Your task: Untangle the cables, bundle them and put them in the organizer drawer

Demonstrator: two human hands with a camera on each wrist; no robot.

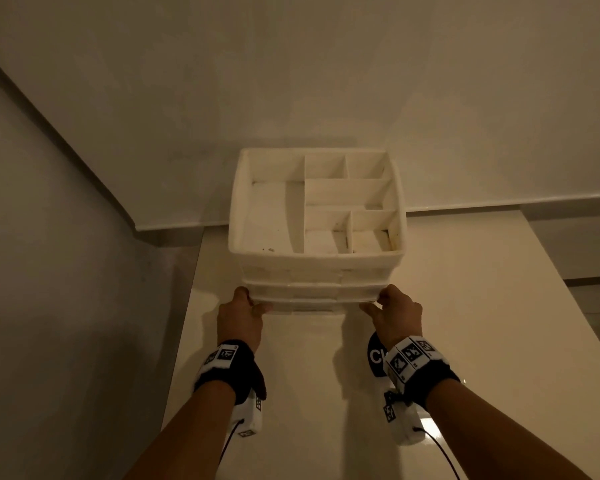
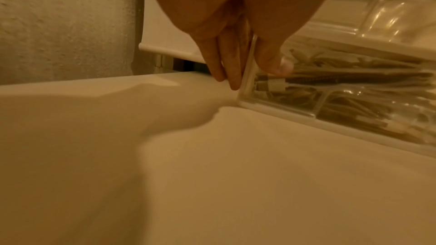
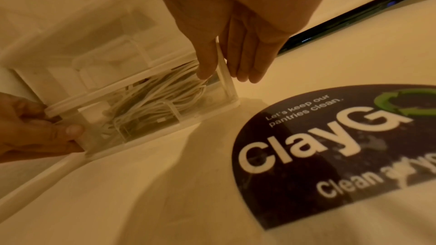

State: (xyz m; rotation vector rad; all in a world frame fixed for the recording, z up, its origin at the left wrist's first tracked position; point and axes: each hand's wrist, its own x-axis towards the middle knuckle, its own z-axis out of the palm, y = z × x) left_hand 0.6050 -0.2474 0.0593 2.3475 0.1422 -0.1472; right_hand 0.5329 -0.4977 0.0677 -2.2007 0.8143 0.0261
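Observation:
A white organizer [image 1: 316, 259] with a divided open top tray stands at the back of the table. Its bottom clear drawer [image 1: 312, 301] holds white cables [image 3: 151, 100], also seen as bundled cables [image 2: 342, 81] through the clear front. My left hand [image 1: 243, 313] pinches the drawer's left front corner, thumb on the front and fingers along the side [image 2: 256, 73]. At the right front corner my right hand [image 1: 392, 310] has the same hold, thumb on the front pane [image 3: 225, 74]. The left hand [image 3: 35, 129] also shows in the right wrist view.
The organizer sits on a glossy cream table [image 1: 465, 323] pushed against a wall ledge. A dark round "ClayGo" sticker [image 3: 330, 146] lies on the table under my right wrist. A grey wall [image 1: 66, 271] runs along the table's left edge.

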